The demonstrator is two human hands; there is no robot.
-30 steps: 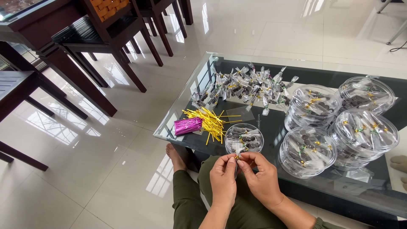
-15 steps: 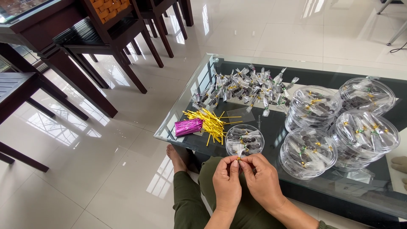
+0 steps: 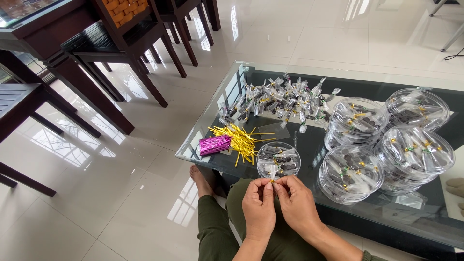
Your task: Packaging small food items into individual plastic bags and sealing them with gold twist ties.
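Where fingertips meet, gold twist tie pinched

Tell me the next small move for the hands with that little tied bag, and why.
Probably another twist of the gold tie: left hand and right hand both pinch the small clear bag at its neck, above the lap, not yet in the open round tub.
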